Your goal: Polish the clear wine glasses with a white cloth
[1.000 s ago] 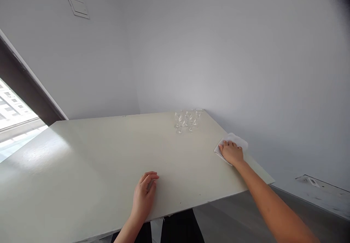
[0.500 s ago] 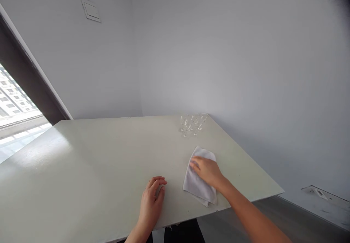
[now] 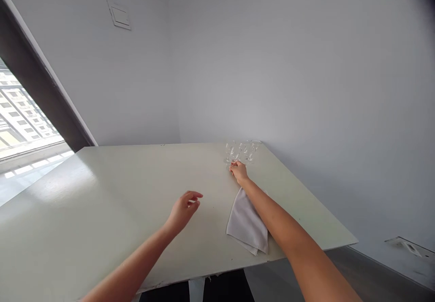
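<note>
Several clear stemmed glasses (image 3: 245,151) stand in a cluster near the table's far right corner. My right hand (image 3: 239,170) has its fingers closed at the low stem of the nearest glass (image 3: 233,151), which is still on the table. The foot of that glass is partly hidden by the fingers. Under my right forearm lies a folded white cloth (image 3: 247,224), flat on the tabletop. To the left of the cloth, my left hand (image 3: 184,208) hovers over the table, thumb and fingers apart with nothing between them.
The white table (image 3: 136,189) reaches to the walls at the back and right. A window (image 3: 23,107) with a dark frame is at the left. A wall switch (image 3: 120,16) and a low wall socket (image 3: 410,248) are visible.
My right hand has left the cloth and reached forward to the nearest glass. My left hand has risen and moved forward and slightly left. The cloth stays in place.
</note>
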The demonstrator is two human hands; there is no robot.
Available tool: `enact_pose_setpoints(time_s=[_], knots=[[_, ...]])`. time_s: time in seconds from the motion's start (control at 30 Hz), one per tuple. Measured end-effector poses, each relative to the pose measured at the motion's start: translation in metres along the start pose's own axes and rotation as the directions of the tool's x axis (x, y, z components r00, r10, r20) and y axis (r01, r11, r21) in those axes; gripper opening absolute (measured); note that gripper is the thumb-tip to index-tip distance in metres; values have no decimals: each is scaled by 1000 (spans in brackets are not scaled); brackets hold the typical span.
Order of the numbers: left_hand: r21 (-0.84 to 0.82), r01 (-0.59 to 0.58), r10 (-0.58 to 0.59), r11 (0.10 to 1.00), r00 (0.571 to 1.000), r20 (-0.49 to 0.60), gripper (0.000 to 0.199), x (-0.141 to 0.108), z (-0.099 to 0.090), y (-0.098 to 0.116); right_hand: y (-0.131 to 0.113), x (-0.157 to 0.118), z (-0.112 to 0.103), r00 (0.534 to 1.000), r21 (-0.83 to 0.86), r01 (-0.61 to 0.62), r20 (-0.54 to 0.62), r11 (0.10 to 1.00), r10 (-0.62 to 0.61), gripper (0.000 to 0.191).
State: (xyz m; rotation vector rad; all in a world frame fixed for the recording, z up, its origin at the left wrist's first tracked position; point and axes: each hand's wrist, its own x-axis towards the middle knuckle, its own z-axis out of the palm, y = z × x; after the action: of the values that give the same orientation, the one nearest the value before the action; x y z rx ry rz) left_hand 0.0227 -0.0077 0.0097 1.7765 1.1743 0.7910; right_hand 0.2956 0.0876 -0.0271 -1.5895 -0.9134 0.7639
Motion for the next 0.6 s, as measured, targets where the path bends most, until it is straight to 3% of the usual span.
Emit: enact_pose_setpoints(time_s=[0.23,0.4,0.5,0.6], knots=[[124,-7,11,992,999,-37,28,69,18,-6,2,-23,28,985,85,27,167,996,-41,12],[99,57,-48,993,994,-96,36,89,34,-16,-2,-64,59,902,147,14,426,989,-76,16],[68,99,-90,993,987,-132,31,91,30,-28,-8,-82,71,830,179,2,548,984,-101,19],[39,126,-117,991,976,-185,25,93,8,-46,-14,-89,70,799,168,-42,597,985,-68,26]])
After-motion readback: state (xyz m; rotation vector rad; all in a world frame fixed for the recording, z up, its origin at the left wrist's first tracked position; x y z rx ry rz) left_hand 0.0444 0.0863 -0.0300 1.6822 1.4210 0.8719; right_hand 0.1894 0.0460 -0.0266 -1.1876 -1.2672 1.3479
